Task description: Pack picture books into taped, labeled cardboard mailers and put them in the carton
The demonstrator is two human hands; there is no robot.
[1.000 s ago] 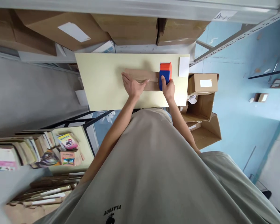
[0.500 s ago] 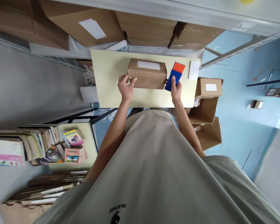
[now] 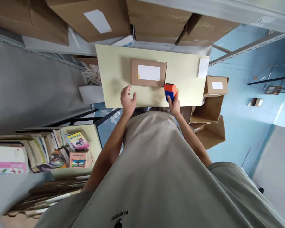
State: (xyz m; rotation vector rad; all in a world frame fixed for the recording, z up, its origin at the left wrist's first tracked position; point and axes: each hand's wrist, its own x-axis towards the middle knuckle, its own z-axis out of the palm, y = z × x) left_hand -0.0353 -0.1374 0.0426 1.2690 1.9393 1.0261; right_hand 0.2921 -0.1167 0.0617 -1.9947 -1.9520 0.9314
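A: Head view, quick. What's on the table?
B: Pale yellow top. Brown box lying flat, white label up, toward the far side. White card at the far right corner.
A: Hands?
B: Left hand spread apart, fingers loose, over the near edge, just short of the box, not touching it. Right hand wrapped round a tape dispenser, orange on top, blue under, just beside the box's near right corner.
A: Around it?
B: Big cartons on the shelf behind. Small labelled box on open cartons to the right. Books stacked lower left. Blue floor.
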